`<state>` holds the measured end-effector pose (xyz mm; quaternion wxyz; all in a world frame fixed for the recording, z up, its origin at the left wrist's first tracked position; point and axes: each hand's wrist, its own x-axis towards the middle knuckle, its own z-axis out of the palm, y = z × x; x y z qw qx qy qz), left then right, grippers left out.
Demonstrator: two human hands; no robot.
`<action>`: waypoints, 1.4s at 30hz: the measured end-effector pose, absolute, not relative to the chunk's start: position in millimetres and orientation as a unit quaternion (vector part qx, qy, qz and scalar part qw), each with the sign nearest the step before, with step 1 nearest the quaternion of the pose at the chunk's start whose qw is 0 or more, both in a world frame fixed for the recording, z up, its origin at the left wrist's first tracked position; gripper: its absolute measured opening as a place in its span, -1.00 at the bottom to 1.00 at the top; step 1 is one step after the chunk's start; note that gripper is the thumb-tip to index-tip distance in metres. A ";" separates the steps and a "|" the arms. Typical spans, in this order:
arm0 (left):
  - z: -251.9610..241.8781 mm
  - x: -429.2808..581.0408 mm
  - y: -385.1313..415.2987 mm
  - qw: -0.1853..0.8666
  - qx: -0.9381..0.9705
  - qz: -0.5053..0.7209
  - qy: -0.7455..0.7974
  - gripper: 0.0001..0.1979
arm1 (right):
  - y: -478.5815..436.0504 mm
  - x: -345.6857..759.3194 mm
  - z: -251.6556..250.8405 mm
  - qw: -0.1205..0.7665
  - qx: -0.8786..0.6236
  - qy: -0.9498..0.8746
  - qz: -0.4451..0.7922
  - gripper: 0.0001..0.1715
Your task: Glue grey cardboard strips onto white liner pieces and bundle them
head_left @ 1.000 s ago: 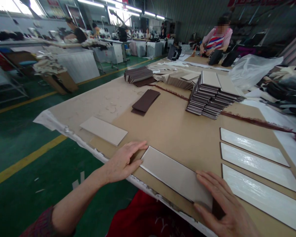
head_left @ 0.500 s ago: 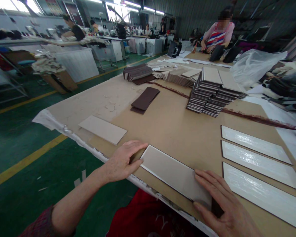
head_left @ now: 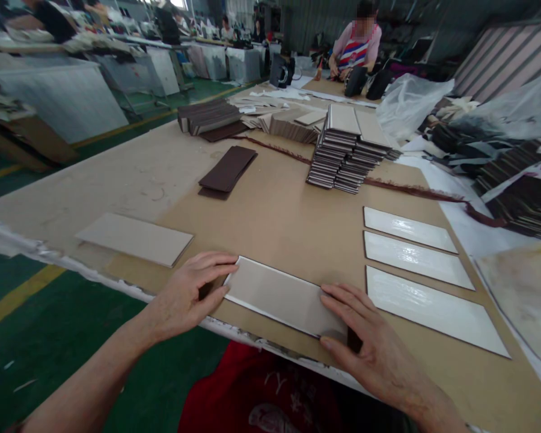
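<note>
A worker's left hand (head_left: 187,294) & right hand (head_left: 369,346) bracket a grey panel (head_left: 279,297) at the near edge of the worktable (head_left: 275,222). The panel's near long side lies just inside the table's ragged white lip (head_left: 117,285).

Room to move: bare board runs beyond the panel up to the brown pieces (head_left: 228,171) & the tall stack (head_left: 342,150), both well apart. To the left a pale panel (head_left: 135,239) lies near but not touching. To the right the closest of three glossy white panels (head_left: 433,307) sits just beside the right hand.

The grey panel lies flat, long axis approx. left-right along the table edge, left end angled slightly away from the worker.

Left hand: fingers bent over the short left end, thumb at its edge; can't tell if it pinches. Right hand: spread open, fingers flat on the right end, w/ a dark bit showing under the panel's corner. Another person (head_left: 356,54) sits at the far end.
</note>
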<state>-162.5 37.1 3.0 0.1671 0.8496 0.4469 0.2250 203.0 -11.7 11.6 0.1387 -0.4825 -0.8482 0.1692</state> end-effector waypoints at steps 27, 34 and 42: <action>-7.4 -164.5 38.8 0.155 0.853 0.218 0.449 -0.62 | -16.1 202.7 20.8 0.090 -0.484 -0.852 0.181 -0.39; -7.6 -166.7 39.7 0.136 0.861 0.206 0.445 -0.61 | -15.9 204.4 14.4 0.091 -0.478 -0.858 0.166 -0.39; -6.7 -160.8 38.2 0.095 0.875 0.185 0.438 -0.62 | -19.8 199.3 18.8 0.066 -0.480 -0.866 0.123 -0.41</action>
